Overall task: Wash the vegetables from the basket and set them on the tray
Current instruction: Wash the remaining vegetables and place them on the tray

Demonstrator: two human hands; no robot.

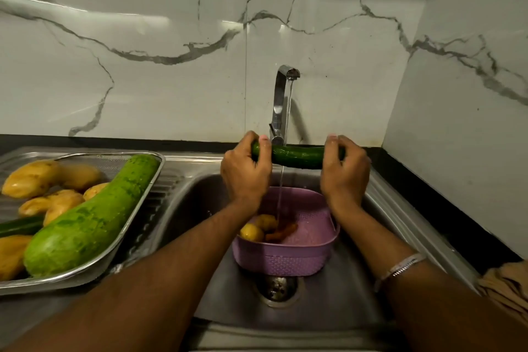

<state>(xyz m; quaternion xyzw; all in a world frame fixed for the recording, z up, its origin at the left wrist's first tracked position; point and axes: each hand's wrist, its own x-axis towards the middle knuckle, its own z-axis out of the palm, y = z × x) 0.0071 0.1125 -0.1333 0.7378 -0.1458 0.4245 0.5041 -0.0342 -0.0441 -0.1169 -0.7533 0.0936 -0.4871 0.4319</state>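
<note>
White marble-veined tiles back a steel sink [328, 306] where I watch two bare hands hold a dark green cucumber [297, 158] level under the running tap [281, 103], above the basin. My view shows the left hand [245, 168] curled round one end of the cucumber and the right hand [344, 168] curled round the other, a thin stream of water striking the middle between them. Down inside the sink, directly below the cucumber, a lilac plastic basket [285, 261] holds two yellowish potatoes and some orange carrot pieces. Left of the sink, on the ribbed drainboard, a steel tray [137, 233] carries a large pale green bottle gourd [91, 217], several yellow potatoes [30, 178] and another dark cucumber [21, 226]. A silver bracelet [401, 266] circles the right forearm
</note>
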